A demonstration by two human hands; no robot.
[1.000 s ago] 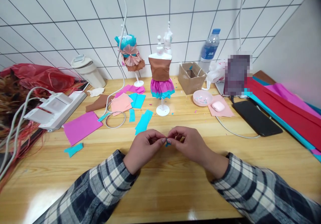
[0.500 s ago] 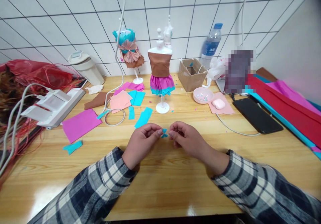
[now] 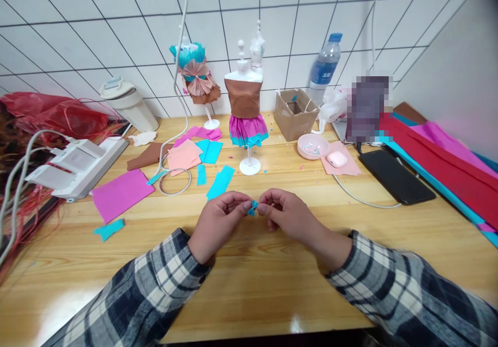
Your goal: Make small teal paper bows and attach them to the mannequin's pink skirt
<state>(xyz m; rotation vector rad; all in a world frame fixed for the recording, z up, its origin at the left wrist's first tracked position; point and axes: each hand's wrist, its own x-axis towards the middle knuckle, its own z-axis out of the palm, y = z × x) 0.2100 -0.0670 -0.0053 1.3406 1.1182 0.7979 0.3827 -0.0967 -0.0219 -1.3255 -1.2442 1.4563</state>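
Between my fingertips is a small blue crepe-paper bow (image 3: pixel 252 208), held just above the table. My left hand (image 3: pixel 223 222) pinches its left side between thumb and forefinger. My right hand (image 3: pixel 290 217) is closed in a pinch at the bow's right edge. Beyond my hands stands a small dress form (image 3: pixel 244 98) with a brown top and a magenta skirt edged in blue; a blue bow sits on the hem. Blue paper strips (image 3: pixel 220 182) lie just past my left hand.
Magenta paper (image 3: pixel 122 194), peach paper (image 3: pixel 183 156) and a looped cable (image 3: pixel 175 182) lie left. A second decorated form (image 3: pixel 198 80) stands behind. Rightward are a cardboard box (image 3: pixel 295 116), a pink dish (image 3: pixel 312 146), a water bottle (image 3: pixel 326 69) and a black phone (image 3: pixel 397 177). A power strip (image 3: pixel 80 173) is far left.
My right hand has moved slightly left, and its fingertips now meet the bow, where a gap showed before. The whole view has shifted a little.
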